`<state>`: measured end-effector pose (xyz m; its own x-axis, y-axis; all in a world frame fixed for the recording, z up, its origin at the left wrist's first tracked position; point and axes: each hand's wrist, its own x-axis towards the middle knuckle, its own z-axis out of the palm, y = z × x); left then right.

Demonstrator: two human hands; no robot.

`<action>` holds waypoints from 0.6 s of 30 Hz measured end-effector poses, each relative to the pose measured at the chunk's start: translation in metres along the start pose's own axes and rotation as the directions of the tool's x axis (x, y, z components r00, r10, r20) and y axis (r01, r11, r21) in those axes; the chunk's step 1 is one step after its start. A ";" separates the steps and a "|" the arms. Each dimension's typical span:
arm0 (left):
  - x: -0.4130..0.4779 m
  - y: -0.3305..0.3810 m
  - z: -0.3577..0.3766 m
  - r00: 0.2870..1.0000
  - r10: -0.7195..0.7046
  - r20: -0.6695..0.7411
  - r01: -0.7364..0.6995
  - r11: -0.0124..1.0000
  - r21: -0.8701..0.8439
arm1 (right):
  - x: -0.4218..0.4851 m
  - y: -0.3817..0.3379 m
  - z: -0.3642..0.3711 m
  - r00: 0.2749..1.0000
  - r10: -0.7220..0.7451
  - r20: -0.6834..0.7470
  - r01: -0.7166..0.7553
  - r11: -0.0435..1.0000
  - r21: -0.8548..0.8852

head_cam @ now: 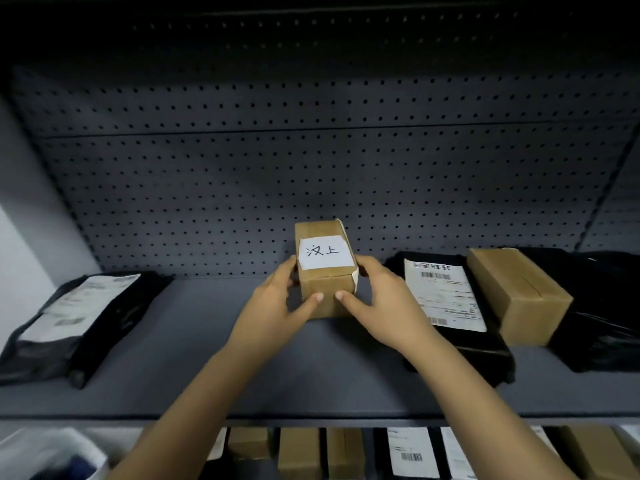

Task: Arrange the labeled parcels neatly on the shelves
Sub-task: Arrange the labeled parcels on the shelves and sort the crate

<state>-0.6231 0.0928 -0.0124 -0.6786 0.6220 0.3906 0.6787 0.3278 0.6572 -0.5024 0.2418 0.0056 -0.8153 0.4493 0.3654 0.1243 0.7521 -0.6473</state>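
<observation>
The grey shelf carries five parcels in a row in front of its perforated back panel. In the middle stands the small cardboard box, its top bearing a white label with two handwritten characters. The left hand and the right hand grasp this box from either side. Their fingers curl round its flanks, and both thumbs press its near face, tips just apart. The box's lower edge meets the shelf board; whether it rests there or is held just clear cannot be told.

At the left end lies a black mailer bag with pale shipping papers too blurred to read. To the right of the hands a second black mailer bag lies flat, with a white barcode sheet on top. The right forearm hides its near left corner. Just beside it lies a larger cardboard box, plain and taped. Its underside is hidden, so what it lies on is unclear. Behind and to the right of it is a black plastic parcel, cut off by the frame edge.

Below the shelf's front edge, a lower tier holds brown cartons and labelled dark packets side by side. Only their tops show, and the forearms cover some of them. At the bottom left is a blurred white shape that cannot be identified.
</observation>
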 end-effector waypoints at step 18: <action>-0.034 -0.046 -0.021 1.000 -0.020 0.018 0.019 0.997 0.071 | -0.006 0.002 0.047 0.983 0.076 0.169 -0.084 0.995 0.045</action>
<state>-0.6370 0.0418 -0.0429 -0.6871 0.6279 0.3657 0.6840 0.3891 0.6170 -0.5241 0.2180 -0.0289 -0.8872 0.4171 0.1972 0.1670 0.6889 -0.7054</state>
